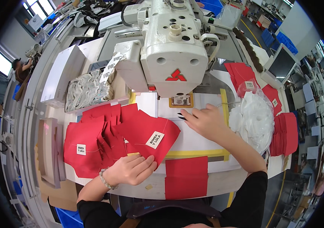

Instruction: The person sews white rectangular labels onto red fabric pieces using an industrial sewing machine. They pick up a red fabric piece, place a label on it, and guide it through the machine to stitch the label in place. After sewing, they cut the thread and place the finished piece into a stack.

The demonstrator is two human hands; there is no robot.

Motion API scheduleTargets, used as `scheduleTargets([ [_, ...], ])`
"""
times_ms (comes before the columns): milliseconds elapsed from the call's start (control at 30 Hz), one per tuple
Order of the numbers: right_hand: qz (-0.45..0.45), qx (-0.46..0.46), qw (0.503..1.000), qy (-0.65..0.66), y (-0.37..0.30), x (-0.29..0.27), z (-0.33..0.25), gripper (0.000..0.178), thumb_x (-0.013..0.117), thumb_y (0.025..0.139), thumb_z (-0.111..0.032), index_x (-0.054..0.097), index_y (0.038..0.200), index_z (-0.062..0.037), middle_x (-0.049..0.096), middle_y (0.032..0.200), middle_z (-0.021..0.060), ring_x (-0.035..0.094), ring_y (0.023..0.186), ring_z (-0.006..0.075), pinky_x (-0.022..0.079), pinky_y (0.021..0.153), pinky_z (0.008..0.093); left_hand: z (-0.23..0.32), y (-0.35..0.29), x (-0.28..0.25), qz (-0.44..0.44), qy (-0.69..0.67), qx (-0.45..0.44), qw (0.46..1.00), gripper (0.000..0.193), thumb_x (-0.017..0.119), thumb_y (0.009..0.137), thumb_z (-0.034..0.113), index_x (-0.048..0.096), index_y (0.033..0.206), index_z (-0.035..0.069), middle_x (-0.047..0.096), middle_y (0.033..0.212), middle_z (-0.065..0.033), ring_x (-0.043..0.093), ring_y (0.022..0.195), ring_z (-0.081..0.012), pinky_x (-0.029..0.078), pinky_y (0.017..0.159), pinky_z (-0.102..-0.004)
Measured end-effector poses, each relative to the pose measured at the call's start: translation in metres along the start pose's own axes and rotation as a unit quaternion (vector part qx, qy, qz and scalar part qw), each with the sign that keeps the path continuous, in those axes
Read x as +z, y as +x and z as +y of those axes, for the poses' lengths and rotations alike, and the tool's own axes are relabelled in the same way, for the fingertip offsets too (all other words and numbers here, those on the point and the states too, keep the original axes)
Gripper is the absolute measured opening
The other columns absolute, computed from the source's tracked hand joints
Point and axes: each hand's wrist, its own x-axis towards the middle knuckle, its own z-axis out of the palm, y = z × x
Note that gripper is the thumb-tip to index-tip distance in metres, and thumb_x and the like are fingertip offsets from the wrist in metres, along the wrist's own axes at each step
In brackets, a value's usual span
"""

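Observation:
My left hand (pixel 134 169) grips the lower edge of a red fabric piece (pixel 146 127) bearing a stitched white label (pixel 154 140). This piece is lifted at a slant beside a fanned stack of similar red pieces (pixel 82 133). My right hand (pixel 204 119) is closed around a small two-pointed black tool (pixel 181 116), its tips toward the left; most of it is hidden, so tweezers or snips I cannot tell. Just beyond those tips, a small tan-framed clamp plate (pixel 181 102) lies under the white sewing machine head (pixel 173 57).
A single red panel (pixel 186 176) hangs over the table's near edge. To the right lie a clear bag of white material (pixel 252 117) and more red pieces (pixel 283 133). A box of crumpled strips (pixel 89 91) stands left of the machine. Another person (pixel 22 70) is far left.

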Motion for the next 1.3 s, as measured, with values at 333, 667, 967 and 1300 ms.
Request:
scheduleTargets([
  [333,-0.044,-0.053,0.998,-0.004,0.024,0.029,-0.016,0.026,0.065,0.075,-0.012,0.069,0.101,-0.0079,0.061,0.071,-0.0013,0.063,0.060,0.0145,0.046,0.066,0.0308,0.004,-0.002,-0.012,-0.001,0.002,0.006,1.000,0.022,0.067,0.074,0.006,0.067,0.094,-0.001,0.069,0.095,-0.0133,0.065,0.071,-0.0158,0.055,0.063,-0.0271],
  [667,-0.077,0.085,0.992,0.057,-0.012,0.000,0.007,0.025,0.072,0.083,-0.030,0.069,0.102,-0.0141,0.065,0.072,-0.0011,0.060,0.058,0.0190,0.043,0.059,0.0333,-0.071,0.009,-0.028,0.168,-0.158,-0.390,0.892,0.015,0.067,0.086,-0.001,0.073,0.100,0.001,0.072,0.081,-0.0125,0.070,0.068,-0.0169,0.054,0.062,-0.0263],
  [967,-0.067,0.212,0.972,0.078,-0.064,-0.022,0.019,0.028,0.074,0.081,-0.031,0.073,0.102,-0.0132,0.067,0.070,0.0030,0.060,0.057,0.0228,0.044,0.059,0.0345,-0.086,0.010,-0.044,0.241,-0.229,-0.420,0.845,0.011,0.066,0.087,-0.002,0.071,0.097,-0.003,0.073,0.084,-0.0100,0.071,0.079,-0.0129,0.054,0.072,-0.0243],
  [1300,-0.038,0.263,0.962,0.057,-0.101,-0.031,0.009,0.031,0.074,0.081,-0.030,0.071,0.107,-0.0127,0.068,0.073,0.0036,0.059,0.056,0.0227,0.041,0.055,0.0344,-0.031,-0.101,-0.121,0.367,-0.087,-0.432,0.819,0.010,0.056,0.093,-0.003,0.065,0.098,-0.005,0.069,0.103,-0.0123,0.063,0.087,-0.0121,0.048,0.076,-0.0224],
])
